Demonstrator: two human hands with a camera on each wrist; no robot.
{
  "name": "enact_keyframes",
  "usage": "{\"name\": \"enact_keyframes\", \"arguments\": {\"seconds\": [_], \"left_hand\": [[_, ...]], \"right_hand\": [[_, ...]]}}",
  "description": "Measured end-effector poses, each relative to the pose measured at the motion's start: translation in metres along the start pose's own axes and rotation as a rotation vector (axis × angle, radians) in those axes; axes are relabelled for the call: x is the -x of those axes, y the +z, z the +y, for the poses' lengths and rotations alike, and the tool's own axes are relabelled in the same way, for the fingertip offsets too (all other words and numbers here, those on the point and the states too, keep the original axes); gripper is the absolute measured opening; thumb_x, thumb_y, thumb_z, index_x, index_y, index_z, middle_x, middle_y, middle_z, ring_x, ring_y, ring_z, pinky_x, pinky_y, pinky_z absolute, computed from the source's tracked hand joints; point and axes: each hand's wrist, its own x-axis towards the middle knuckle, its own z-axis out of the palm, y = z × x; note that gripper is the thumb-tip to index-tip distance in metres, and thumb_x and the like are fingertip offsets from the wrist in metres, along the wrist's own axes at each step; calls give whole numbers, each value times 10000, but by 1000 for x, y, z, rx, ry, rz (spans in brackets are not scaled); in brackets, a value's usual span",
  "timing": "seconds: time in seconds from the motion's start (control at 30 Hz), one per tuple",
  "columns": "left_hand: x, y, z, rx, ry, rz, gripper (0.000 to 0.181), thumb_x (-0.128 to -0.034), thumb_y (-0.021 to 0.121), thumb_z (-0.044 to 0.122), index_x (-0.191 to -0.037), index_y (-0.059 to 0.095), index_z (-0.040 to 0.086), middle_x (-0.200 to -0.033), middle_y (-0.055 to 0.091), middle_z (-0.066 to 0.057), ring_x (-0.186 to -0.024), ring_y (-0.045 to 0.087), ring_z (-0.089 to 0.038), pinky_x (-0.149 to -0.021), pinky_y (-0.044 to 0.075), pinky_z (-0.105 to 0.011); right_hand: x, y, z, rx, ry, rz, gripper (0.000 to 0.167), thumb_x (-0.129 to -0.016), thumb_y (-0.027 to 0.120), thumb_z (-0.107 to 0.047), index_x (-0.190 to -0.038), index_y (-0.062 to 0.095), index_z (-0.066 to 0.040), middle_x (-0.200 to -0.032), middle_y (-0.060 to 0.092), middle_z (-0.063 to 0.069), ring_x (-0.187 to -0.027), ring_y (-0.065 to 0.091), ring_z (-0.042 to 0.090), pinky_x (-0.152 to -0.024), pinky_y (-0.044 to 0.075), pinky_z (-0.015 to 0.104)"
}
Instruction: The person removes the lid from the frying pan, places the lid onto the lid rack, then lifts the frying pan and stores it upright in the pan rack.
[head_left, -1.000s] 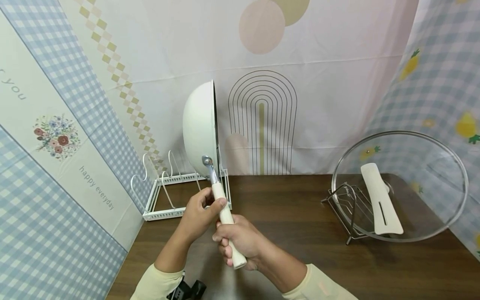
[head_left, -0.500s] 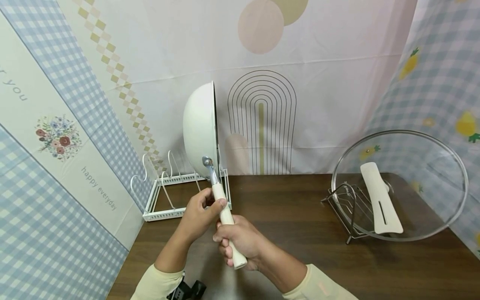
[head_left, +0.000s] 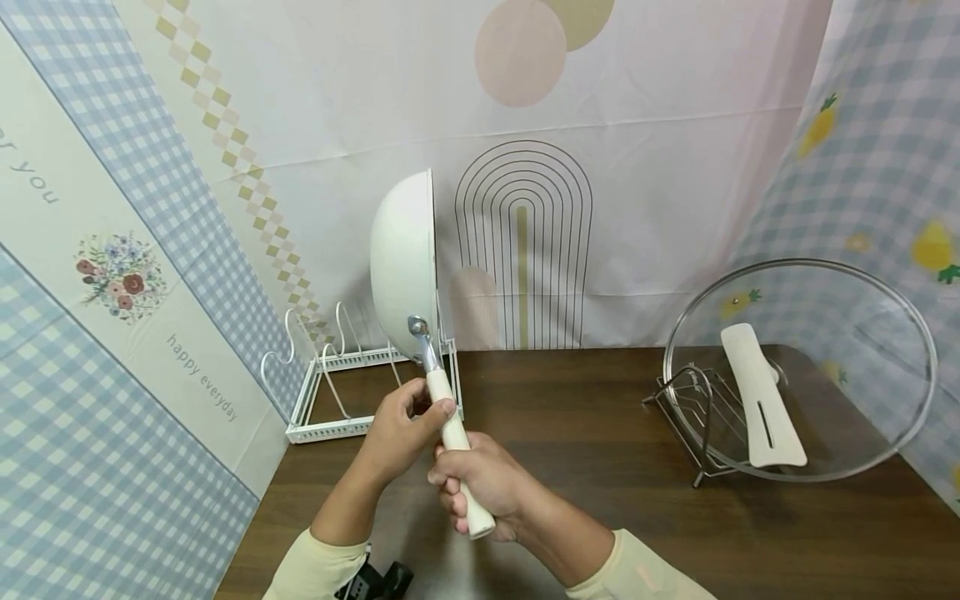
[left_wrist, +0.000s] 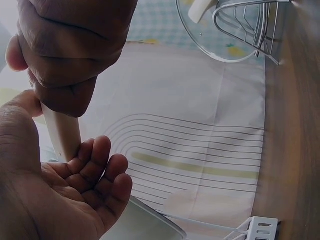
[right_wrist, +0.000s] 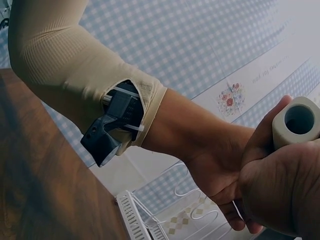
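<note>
A white wok (head_left: 401, 258) stands on its edge at the white wire rack (head_left: 337, 429), its dark inside turned to the right. My right hand (head_left: 483, 483) grips the lower part of its cream handle (head_left: 452, 429), fingers wrapped round it. Higher up, near the metal joint, my left hand (head_left: 401, 425) holds the handle between thumb and curled fingers. In the left wrist view, the left fingers (left_wrist: 107, 170) bend beside the handle, below the right fist. The right wrist view shows the hollow handle end (right_wrist: 299, 120) sticking out of my right hand.
On the right, a glass lid (head_left: 855, 367) with a long cream grip (head_left: 765, 400) leans in a dark metal stand (head_left: 705, 425). The rack's left side has several curved wire dividers. Patterned cloth walls (head_left: 660, 192) enclose the brown wooden table (head_left: 562, 400).
The wok has sunk very slightly and shifted a little to the right, with both hands on its handle. The lid and the racks stay put.
</note>
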Motion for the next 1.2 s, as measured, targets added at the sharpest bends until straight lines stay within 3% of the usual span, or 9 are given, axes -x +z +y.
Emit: {"name": "enact_keyframes", "arguments": {"seconds": [0.63, 1.2], "left_hand": [[-8, 9, -5, -18, -27, 11, 255, -947, 655, 302, -990, 673, 51, -868, 656, -40, -840, 609, -236, -715, 505, -312], [-15, 17, -14, -40, -70, 31, 265, -946, 664, 314, -1008, 684, 57, -899, 676, -47, -876, 631, -238, -752, 517, -333]], "right_hand": [[-5, -17, -2, 45, 2, -6, 203, -792, 586, -14, -753, 429, -137, -522, 405, -54, -374, 437, 39, -339, 394, 200], [-11, -33, -3, 22, 24, -44, 206, -790, 577, -8, -761, 421, -141, -531, 407, -59, -378, 441, 30, -343, 400, 194]]}}
